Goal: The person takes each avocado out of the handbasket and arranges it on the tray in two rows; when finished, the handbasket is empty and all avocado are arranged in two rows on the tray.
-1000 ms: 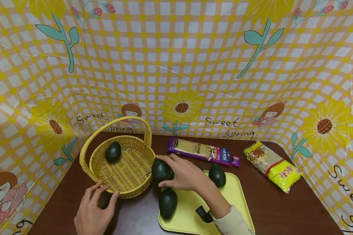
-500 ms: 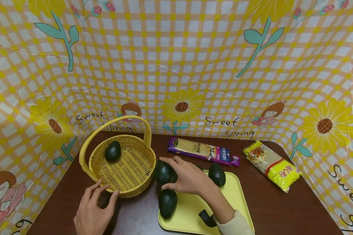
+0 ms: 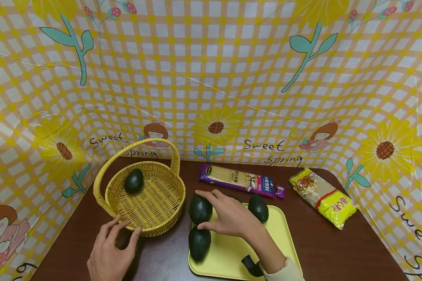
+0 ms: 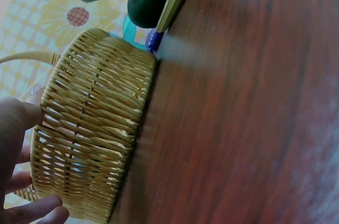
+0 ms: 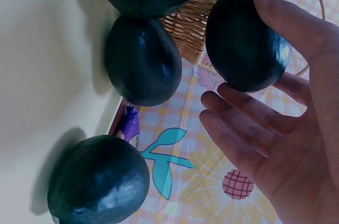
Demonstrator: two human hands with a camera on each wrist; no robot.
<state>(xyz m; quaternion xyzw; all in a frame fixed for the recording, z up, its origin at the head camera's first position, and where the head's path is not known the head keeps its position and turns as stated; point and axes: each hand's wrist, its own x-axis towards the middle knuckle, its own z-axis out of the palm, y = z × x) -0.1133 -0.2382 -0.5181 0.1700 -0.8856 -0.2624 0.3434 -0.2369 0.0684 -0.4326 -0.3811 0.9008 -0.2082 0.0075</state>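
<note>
My right hand [image 3: 228, 214] holds a dark green avocado [image 3: 200, 209] between thumb and fingers over the left edge of the yellow tray [image 3: 281, 234]. The right wrist view shows this avocado [image 5: 246, 41] raised off the tray. On the tray, one avocado [image 3: 199, 244] sits just in front of it and another avocado [image 3: 258, 208] near the back; a third is mostly hidden behind the hand. My left hand [image 3: 110, 248] rests its fingertips on the near rim of the yellow wicker basket [image 3: 161, 224], fingers relaxed and spread. Inside the basket lies one avocado [image 3: 133, 181].
A purple pasta packet [image 3: 237, 180] lies behind the tray, and a yellow noodle bag [image 3: 323, 197] to the right. The basket's tall handle [image 3: 133, 146] arches over it. A checked cloth [image 3: 211, 78] encloses the back and sides. A black curved piece [image 3: 251, 266] sits by the right sleeve.
My right hand has moved slightly right with the avocado, away from the basket and back over the tray's edge. The left hand has stayed at the basket rim.
</note>
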